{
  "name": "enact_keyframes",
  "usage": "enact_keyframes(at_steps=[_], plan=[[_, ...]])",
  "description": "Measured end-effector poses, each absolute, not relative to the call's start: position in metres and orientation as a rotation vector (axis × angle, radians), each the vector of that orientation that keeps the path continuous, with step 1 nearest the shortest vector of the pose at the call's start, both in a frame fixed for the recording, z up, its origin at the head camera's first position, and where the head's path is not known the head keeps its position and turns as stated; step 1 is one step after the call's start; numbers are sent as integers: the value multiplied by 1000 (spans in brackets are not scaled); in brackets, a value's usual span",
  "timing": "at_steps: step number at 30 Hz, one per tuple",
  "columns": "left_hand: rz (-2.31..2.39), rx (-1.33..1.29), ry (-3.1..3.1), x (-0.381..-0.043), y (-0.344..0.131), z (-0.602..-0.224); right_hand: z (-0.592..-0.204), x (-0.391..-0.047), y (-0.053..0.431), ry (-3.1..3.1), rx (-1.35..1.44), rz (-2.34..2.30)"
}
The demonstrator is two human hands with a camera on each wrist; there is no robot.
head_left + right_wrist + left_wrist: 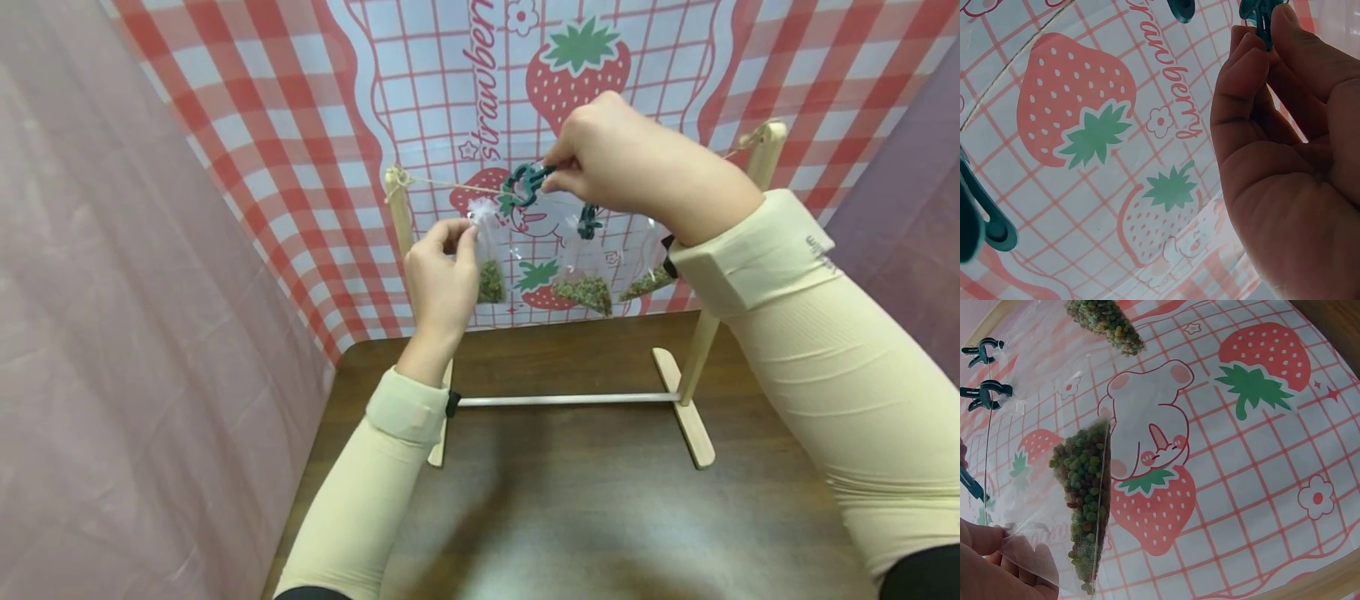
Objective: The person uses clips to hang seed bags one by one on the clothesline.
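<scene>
My left hand (446, 279) pinches the upper part of a clear bag (487, 237) between thumb and fingers. Small green and brownish grains (1085, 500) lie at the bottom of it. In my right hand (626, 167) a dark green spring clip (527, 185) is pinched by its handles, close to the string (450, 185) and above the bag. Whether its jaws grip the string cannot be told. Two more clear bags of grains hang to the right; a second green clip (589, 222) holds the middle bag (587, 287). The right bag (647, 282) is partly hidden behind my right wrist.
The string is tied between two wooden posts, the left (400, 212) and the right (765, 154). A white rod (570, 400) joins their feet on the brown table (570, 517). Behind hangs a strawberry-printed cloth (300, 167), with a pink curtain (165, 333) at the left.
</scene>
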State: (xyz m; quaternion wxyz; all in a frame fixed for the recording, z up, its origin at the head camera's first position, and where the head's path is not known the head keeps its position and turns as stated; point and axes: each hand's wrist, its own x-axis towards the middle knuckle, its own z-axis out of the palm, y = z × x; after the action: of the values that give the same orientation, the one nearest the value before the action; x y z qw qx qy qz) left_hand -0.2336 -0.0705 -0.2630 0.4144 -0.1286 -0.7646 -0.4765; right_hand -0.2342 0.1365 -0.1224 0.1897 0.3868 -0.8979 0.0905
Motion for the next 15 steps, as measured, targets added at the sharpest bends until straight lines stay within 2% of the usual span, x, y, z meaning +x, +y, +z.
enact_keyframes(at_steps=[15], plan=[[-1240, -348, -1929, -234, -67, -260, -122, -236, 128, -2644, 1059, 233]])
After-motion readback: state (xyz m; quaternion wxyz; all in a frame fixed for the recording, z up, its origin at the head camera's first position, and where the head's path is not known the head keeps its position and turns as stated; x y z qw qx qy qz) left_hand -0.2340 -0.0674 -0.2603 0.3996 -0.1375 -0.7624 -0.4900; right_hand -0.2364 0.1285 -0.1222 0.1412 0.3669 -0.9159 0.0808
